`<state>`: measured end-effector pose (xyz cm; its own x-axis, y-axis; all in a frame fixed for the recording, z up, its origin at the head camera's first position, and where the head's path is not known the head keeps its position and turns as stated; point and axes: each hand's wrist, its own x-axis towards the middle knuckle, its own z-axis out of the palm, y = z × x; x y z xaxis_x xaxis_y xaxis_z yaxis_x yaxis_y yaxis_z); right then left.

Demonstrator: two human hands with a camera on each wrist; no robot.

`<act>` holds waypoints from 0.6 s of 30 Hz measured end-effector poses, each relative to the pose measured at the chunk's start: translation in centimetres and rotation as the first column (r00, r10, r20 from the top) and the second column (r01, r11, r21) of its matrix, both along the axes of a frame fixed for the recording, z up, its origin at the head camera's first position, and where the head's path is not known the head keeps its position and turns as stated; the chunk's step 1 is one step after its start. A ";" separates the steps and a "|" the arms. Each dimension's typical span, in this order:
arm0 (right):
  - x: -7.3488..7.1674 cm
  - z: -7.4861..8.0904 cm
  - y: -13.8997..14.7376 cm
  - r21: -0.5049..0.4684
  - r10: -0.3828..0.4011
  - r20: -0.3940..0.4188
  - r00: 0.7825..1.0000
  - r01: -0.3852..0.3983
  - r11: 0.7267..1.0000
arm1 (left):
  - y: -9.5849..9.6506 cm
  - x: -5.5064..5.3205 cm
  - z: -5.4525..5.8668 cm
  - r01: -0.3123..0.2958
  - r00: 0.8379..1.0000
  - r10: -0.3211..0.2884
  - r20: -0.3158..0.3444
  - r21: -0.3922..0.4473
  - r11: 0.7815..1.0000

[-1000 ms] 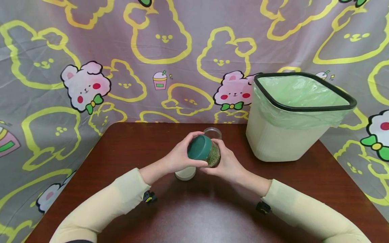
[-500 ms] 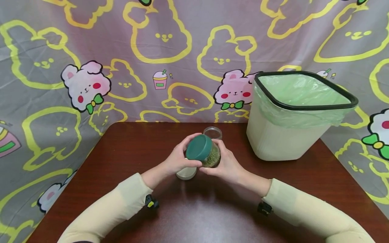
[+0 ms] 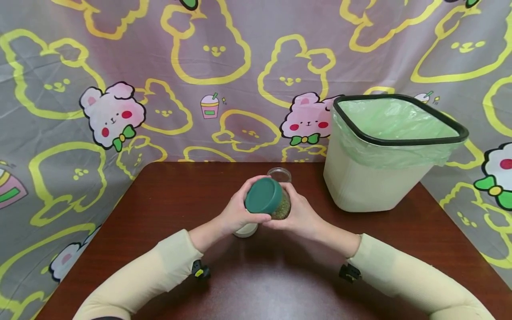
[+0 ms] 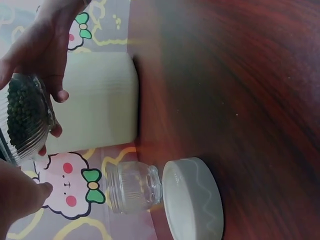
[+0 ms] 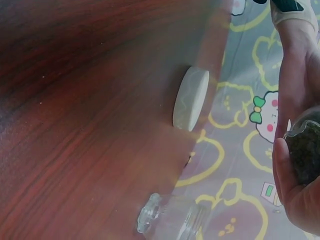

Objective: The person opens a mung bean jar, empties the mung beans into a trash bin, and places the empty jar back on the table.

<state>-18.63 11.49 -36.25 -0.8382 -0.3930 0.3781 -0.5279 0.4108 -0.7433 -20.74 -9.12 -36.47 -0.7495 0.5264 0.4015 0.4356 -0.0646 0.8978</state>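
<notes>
Above the table, a glass jar (image 3: 284, 207) of small green grains, perhaps mung beans, is held tilted with its green lid (image 3: 262, 195) up and to the left. The left hand (image 3: 236, 214) grips the lid, thumb at its lower edge. Around the jar's glass body curl the fingers of the right hand (image 3: 302, 216). Below them a white round dish or lid (image 4: 200, 200) with a wavy relief on its side stands on the table, partly hidden by the left hand in the head view. Behind the hands is a clear glass jar (image 4: 131, 187) without a lid.
A cream bin (image 3: 360, 186) with a black rim and green liner bag stands at the table's back right. Patterned cloth (image 3: 240, 44) hangs behind the dark wooden table (image 3: 180, 191). Each sleeve carries a small black wrist camera (image 3: 200, 270).
The left hand and green lid have shifted and turned slightly, so more of the lid's top faces the head camera. The right hand keeps its hold on the jar, nearly in place.
</notes>
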 end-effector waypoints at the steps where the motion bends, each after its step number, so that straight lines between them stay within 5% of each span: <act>1: 0.0 -0.1 0.0 0.000 0.004 -0.002 1.000 -0.004 1.000 | 0.0 0.0 -0.1 0.003 1.000 -0.003 -0.008 0.003 1.000; 8: 0.1 -0.6 -0.5 -0.026 0.000 -0.036 0.999 -0.001 1.000 | 0.1 0.4 -0.5 -0.030 0.999 0.032 -0.041 0.055 0.998; 18: 0.1 -0.7 -0.8 -0.011 -0.022 -0.048 0.999 0.022 1.000 | 0.5 1.1 -0.6 -0.095 0.992 0.086 0.090 0.098 0.991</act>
